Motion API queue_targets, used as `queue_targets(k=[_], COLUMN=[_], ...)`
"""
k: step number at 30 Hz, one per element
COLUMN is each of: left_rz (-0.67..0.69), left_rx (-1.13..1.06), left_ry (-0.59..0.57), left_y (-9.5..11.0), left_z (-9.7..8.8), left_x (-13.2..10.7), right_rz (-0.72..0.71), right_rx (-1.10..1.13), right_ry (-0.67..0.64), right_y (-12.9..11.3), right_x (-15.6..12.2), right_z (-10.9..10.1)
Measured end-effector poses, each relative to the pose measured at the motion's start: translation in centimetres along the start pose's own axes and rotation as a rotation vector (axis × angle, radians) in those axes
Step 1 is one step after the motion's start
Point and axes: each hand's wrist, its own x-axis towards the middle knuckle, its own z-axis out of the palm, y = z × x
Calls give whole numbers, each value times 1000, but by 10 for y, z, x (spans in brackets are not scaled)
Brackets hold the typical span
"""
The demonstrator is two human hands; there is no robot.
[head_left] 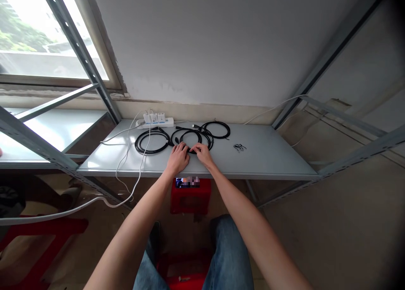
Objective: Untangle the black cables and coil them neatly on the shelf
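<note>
Two bare forearms (136, 226) reach from the near side over one grey shelf (265, 155). Three red stools (190, 202) show below. A white cord (140, 175) drapes across the one left black coil (155, 152); one right black coil (229, 130) lies farther back. Between them, the middle black coils (200, 137) overlap too much to count. One white power strip (170, 122) sits far left. The left hand (179, 157) covers the middle coils' near edge, its grip impossible to tell; the right hand (202, 154) pinches there, fingertips narrow. Small dark ties (239, 147) lie right.
</note>
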Motion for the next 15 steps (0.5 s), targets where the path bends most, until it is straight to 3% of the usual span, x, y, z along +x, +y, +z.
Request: queue_targets(k=[10,15], left_rz=[-5,-9], left_rx=[-14,-4], left_ry=[17,19], left_y=[-1,0], left_z=[2,2], left_x=[1,0], right_rz=[54,56], right_rx=[-226,-126], right_ry=[-46,-20], right_y=[-2,-3], right_x=[2,1], right_z=[1,2])
